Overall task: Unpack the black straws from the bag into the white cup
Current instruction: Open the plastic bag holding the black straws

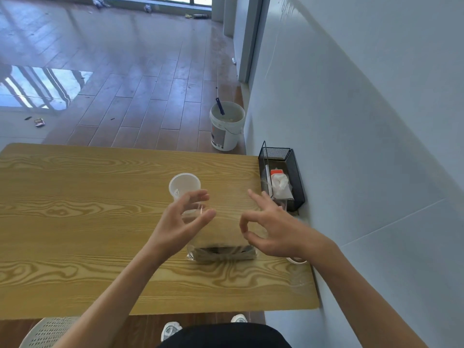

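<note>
A translucent white cup stands upright on the wooden table, just beyond my left hand. A clear plastic bag stands on the table between my hands, hard to see apart from glints. The black straws lie bunched in its bottom, nearest to me. My left hand is at the bag's upper left edge, thumb and fingers curved around it and slightly apart. My right hand is at the upper right edge, thumb and forefinger pinched together on the plastic, the other fingers spread.
A black mesh basket with tissues and small items sits against the white wall at the table's right edge. Something small, round and white lies under my right wrist. A white bucket stands on the floor beyond the table. A perforated white chair is at the lower left.
</note>
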